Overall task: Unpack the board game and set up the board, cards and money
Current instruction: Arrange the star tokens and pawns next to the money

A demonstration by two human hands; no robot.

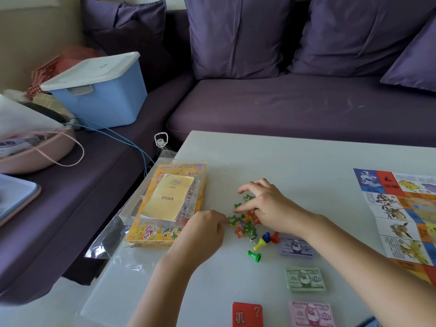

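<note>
A heap of small green and red star tokens lies in the middle of the white table. My left hand pinches a green star at the heap's left edge. My right hand arches over the heap, fingertips touching the stars. Several pawns and a die lie just in front. Three money stacks sit nearer me: purple, green, pink. A red card deck is at the front edge. The unfolded board lies at the right.
The yellow game box with a yellow rule booklet on top and clear plastic wrap sits at the table's left edge. A purple sofa runs behind and to the left, carrying a blue lidded bin and a pink bag.
</note>
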